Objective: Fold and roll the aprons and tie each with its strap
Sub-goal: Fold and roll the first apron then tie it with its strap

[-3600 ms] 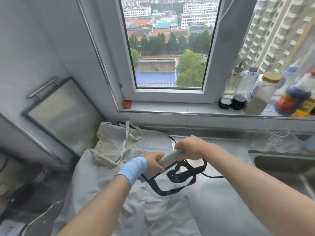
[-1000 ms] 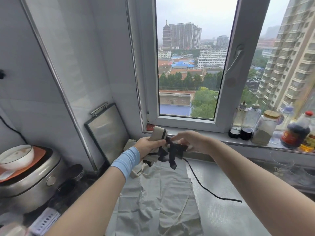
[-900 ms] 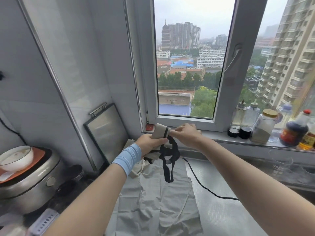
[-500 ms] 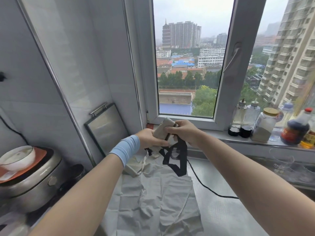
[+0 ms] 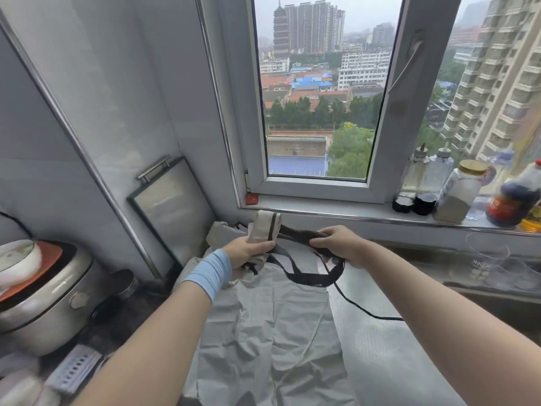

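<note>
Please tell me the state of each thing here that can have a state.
rolled apron: rolled up, held roughly upright.
black strap: wrapped round the roll, pulled sideways.
left hand: grips the rolled apron.
right hand: holds the black strap.
second apron: spread flat, unrolled.
jar: lid on.

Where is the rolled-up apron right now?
Head view, centre: the rolled apron is gripped in the left hand, below the windowsill, left of the right hand.

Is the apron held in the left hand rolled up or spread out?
Rolled up: the left hand grips a beige apron roll, black strap wrapped around it.
</note>
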`<action>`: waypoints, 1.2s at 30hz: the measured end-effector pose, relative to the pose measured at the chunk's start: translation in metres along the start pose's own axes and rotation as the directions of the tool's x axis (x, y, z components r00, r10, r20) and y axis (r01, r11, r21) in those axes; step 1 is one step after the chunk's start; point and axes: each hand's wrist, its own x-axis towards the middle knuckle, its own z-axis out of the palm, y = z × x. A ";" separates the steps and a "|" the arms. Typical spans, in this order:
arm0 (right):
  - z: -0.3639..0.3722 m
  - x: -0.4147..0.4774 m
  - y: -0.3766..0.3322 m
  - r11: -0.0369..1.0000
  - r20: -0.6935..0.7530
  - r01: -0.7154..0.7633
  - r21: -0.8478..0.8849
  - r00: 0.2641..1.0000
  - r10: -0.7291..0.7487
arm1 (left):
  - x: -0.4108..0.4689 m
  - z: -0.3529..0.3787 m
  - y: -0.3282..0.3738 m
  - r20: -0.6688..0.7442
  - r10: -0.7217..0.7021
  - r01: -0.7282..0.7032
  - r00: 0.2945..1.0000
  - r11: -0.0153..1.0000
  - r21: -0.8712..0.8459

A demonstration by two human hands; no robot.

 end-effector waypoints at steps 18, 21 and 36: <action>0.034 0.069 0.196 0.897 -0.160 -0.404 -0.179 0.912 0.379 | 0.100 0.064 -0.197 -0.339 -0.281 0.389 0.898 0.867 0.311; 0.036 0.074 0.206 0.892 -0.163 -0.451 0.006 0.880 0.446 | 0.108 0.072 -0.204 -0.436 -0.214 0.452 0.874 0.687 0.569; 0.077 0.061 0.222 0.560 0.218 0.292 -0.775 0.956 -0.196 | 0.112 0.077 -0.205 -0.184 0.198 0.058 0.963 0.513 0.856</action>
